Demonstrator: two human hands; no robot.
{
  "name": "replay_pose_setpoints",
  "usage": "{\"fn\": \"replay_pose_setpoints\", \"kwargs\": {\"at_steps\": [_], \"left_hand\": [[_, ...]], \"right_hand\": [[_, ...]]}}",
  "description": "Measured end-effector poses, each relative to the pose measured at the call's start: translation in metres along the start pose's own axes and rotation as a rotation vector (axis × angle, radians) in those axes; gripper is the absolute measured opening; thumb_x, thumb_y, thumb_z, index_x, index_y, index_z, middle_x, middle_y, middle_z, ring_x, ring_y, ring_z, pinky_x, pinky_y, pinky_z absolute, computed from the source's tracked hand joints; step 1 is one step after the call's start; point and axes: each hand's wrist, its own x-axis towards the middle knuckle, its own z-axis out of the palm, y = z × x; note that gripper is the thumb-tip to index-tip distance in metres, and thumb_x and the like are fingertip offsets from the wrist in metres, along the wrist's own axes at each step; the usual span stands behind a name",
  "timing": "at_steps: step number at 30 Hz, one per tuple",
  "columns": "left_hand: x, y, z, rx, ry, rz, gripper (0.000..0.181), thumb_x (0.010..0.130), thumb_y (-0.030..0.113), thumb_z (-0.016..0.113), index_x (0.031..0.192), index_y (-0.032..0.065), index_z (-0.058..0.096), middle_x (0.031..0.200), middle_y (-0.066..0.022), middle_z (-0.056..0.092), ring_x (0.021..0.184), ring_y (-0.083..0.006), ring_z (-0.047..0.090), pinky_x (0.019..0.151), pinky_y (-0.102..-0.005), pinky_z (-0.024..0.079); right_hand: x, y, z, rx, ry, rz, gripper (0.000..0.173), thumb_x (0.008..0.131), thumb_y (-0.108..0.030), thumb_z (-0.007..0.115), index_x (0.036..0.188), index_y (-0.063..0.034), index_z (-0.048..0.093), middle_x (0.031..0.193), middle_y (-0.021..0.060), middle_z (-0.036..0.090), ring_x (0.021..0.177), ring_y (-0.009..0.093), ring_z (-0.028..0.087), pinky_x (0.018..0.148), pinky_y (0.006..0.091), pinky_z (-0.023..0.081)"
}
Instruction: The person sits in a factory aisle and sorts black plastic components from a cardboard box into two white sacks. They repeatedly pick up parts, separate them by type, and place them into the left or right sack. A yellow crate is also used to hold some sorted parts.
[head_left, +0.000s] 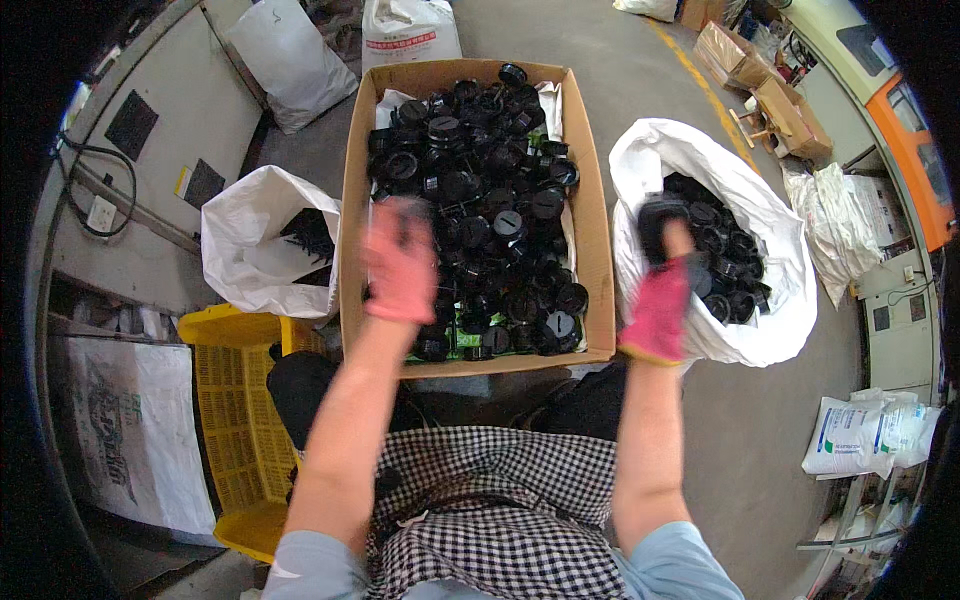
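Note:
A cardboard box (592, 225) heaped with round black plastic caps (480, 187) stands before me. My left hand (401, 262), in a pink glove, is blurred over the box's left side; whether it holds something cannot be made out. My right hand (664, 300), in a darker pink glove with bare skin showing at a finger, holds a black plastic cap (660, 221) over the left part of a white woven sack (780, 300). More black caps (724, 262) lie inside that sack.
Left of the box, a second white sack (240, 247) holds thin black pieces (311, 234). A yellow plastic crate (240, 420) stands below it. White sacks (289, 67) lean behind the box. Cardboard boxes (791, 116) and bags (862, 435) are on the right.

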Motion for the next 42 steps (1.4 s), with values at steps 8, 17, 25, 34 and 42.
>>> {"fn": "replay_pose_setpoints", "kwargs": {"at_steps": [8,17,25,34,42], "left_hand": [[0.077,-0.283,-0.107,0.871,-0.336,-0.386,0.062,0.074,0.031,0.064,0.124,0.0039,0.041,0.118,-0.0194,0.048,0.114,-0.0333,0.042,0.094,-0.0385,0.036],[0.075,-0.183,-0.079,0.547,-0.414,-0.105,0.044,0.073,0.021,0.065,0.114,0.0094,0.051,0.117,-0.0173,0.047,0.110,-0.0343,0.045,0.093,-0.0395,0.037],[0.011,-0.078,-0.033,0.286,-0.381,0.131,0.039,0.071,0.014,0.068,0.106,0.0067,0.054,0.114,-0.0165,0.049,0.109,-0.0328,0.045,0.092,-0.0376,0.038],[-0.006,0.029,-0.016,-0.236,-0.569,0.092,0.053,0.079,0.022,0.063,0.125,0.0060,0.041,0.122,-0.0145,0.043,0.112,-0.0264,0.044,0.094,-0.0351,0.037],[-0.021,0.037,-0.002,-0.445,-0.262,-0.136,0.024,0.081,0.010,0.058,0.102,-0.0006,0.056,0.091,-0.0060,0.063,0.083,-0.0110,0.055,0.078,-0.0246,0.043]], "right_hand": [[0.052,0.037,0.001,-1.033,-0.233,-0.572,0.055,0.076,-0.039,0.063,0.112,0.0014,0.053,0.106,0.0216,0.056,0.103,0.033,0.051,0.087,0.0390,0.040],[-0.070,0.230,0.113,-1.445,-1.044,0.447,0.038,0.080,-0.041,0.049,0.100,-0.0117,0.064,0.110,0.0135,0.058,0.105,0.032,0.053,0.086,0.0422,0.043],[-0.059,0.101,0.074,-1.027,-0.931,0.008,0.020,0.074,-0.017,0.056,0.092,-0.0097,0.059,0.100,0.0164,0.054,0.098,0.037,0.052,0.080,0.0431,0.045],[-0.040,-0.011,0.055,-0.125,-0.809,-0.420,0.043,0.054,-0.001,0.068,0.096,-0.0084,0.059,0.101,0.0131,0.054,0.096,0.032,0.051,0.082,0.0375,0.043],[-0.052,-0.033,0.057,-0.274,-0.746,-0.292,0.062,0.057,-0.008,0.071,0.114,-0.0084,0.046,0.104,0.0111,0.053,0.097,0.032,0.052,0.078,0.0350,0.046]]}}
